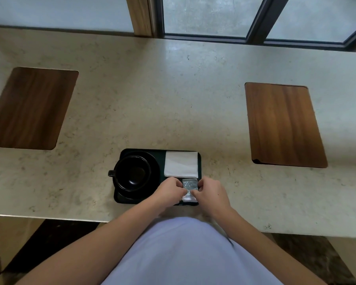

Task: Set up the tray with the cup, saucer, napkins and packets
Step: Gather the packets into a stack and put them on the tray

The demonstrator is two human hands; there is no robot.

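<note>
A black tray [161, 154] lies near the front edge of the stone counter. On its left half a black cup [132, 172] sits on a black saucer [155, 167], handle pointing left. White folded napkins [181, 164] cover the tray's far right part. Just in front of them lie the small packets [189, 185], silver-grey on top with a white one below. My left hand [170, 190] pinches the packets from the left and my right hand [211, 192] from the right, both resting over the tray's near right corner.
The pale stone counter [173, 99] has a wooden inlay panel at the left [29, 108] and another at the right [282, 124]. A window frame [255, 38] runs along the back. The counter's front edge is close to my body.
</note>
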